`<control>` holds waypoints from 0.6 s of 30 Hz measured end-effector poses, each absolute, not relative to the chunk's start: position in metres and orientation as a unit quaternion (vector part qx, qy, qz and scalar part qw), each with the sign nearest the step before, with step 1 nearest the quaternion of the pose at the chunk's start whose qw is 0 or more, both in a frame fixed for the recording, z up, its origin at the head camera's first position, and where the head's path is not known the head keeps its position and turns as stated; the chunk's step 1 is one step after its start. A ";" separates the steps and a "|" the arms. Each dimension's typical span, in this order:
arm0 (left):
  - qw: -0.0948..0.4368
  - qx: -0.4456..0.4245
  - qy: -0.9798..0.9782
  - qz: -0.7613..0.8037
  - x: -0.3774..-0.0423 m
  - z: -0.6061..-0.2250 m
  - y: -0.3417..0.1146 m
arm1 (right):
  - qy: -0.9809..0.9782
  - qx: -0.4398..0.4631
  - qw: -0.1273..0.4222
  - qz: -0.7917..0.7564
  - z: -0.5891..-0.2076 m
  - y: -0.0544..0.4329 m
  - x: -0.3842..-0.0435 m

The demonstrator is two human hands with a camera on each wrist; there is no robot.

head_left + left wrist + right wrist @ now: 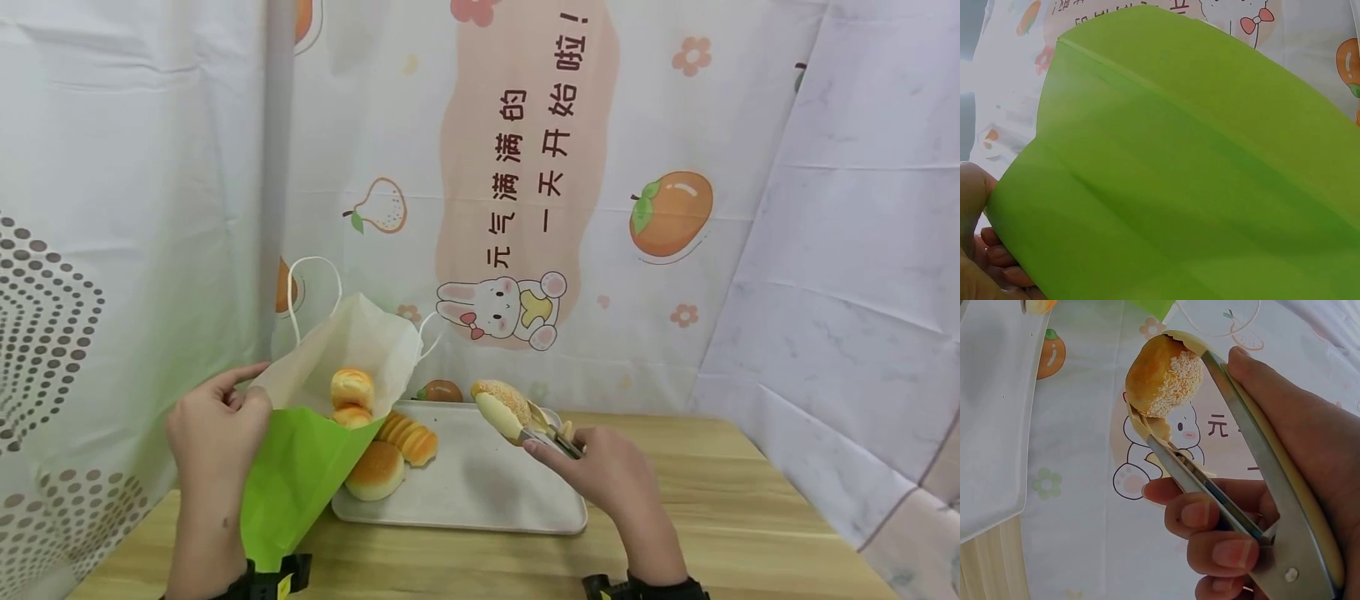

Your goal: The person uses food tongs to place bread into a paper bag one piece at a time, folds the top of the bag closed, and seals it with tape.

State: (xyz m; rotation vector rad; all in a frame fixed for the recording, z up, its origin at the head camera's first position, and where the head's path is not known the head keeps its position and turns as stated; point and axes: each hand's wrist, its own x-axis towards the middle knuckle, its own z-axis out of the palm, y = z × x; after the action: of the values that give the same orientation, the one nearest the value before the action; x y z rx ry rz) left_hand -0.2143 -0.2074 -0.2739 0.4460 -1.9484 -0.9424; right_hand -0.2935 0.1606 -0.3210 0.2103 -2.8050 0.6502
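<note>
Right wrist view: your right hand [613, 471] curls round the tongs [1275, 481], their tips clamping the crumbed roll [1163, 375] beyond your fingertips; probably light and squashable, so squeeze its middle gently. Your left hand [217, 417] pinches the green bag [300, 475].

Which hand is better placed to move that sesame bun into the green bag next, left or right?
Likely the right hand: it grips the tongs, which pinch the sesame bun. The left hand holds the green bag by its edge, so it seems better suited to steadying the opening.
</note>
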 end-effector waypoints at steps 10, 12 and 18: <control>0.447 0.181 -0.786 -0.386 -0.213 -0.274 -0.206 | -0.963 0.073 0.129 0.226 -0.323 0.161 -0.294; 0.448 0.179 -0.788 -0.382 -0.213 -0.273 -0.206 | -0.963 0.072 0.126 0.229 -0.324 0.161 -0.294; 0.453 0.175 -0.788 -0.378 -0.215 -0.274 -0.206 | -0.964 0.070 0.123 0.225 -0.324 0.161 -0.295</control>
State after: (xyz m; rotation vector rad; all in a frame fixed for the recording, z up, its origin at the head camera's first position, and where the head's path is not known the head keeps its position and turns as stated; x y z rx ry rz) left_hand -0.2145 -0.2063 -0.2736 0.4308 -1.9454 -0.9332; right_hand -0.2952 0.1605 -0.3239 0.2039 -2.8126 0.6567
